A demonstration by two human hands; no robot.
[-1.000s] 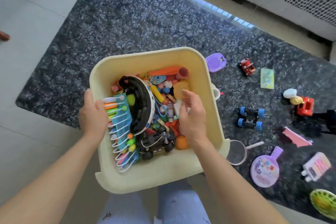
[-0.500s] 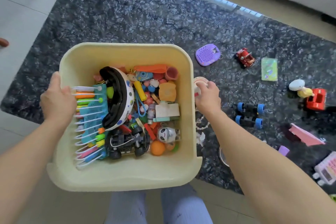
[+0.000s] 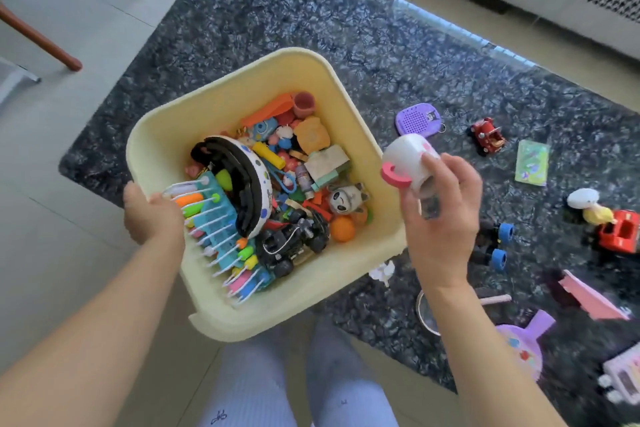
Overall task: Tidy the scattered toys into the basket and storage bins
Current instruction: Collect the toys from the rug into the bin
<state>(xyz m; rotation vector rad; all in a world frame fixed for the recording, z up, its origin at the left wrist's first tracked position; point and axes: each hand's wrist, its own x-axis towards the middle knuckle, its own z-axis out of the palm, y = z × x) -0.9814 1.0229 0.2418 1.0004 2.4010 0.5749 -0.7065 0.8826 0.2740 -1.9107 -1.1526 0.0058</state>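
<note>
A pale yellow bin (image 3: 162,135) full of small toys is held up over the floor and the edge of the dark rug (image 3: 311,21). My left hand (image 3: 152,215) grips its left rim beside a blue rack of coloured pegs (image 3: 221,229). My right hand (image 3: 440,215) holds a small white toy cup with a pink handle (image 3: 407,159), lifted just right of the bin's right rim. Inside the bin lie a black and white oval toy (image 3: 242,180), a black car (image 3: 294,243), a panda figure (image 3: 346,199) and an orange ball (image 3: 342,229).
Toys lie scattered on the rug to the right: a purple tag (image 3: 417,118), a red car (image 3: 487,136), a green card (image 3: 531,162), a blue-wheeled car (image 3: 495,243), a red truck with a duck (image 3: 616,229), a pink piece (image 3: 588,295), a purple paddle (image 3: 526,343). Chair legs (image 3: 52,45) stand far left.
My right hand has picked the white cup up off the rug and raised it beside the bin. The bin has turned and shifted right in view; my left hand keeps its hold.
</note>
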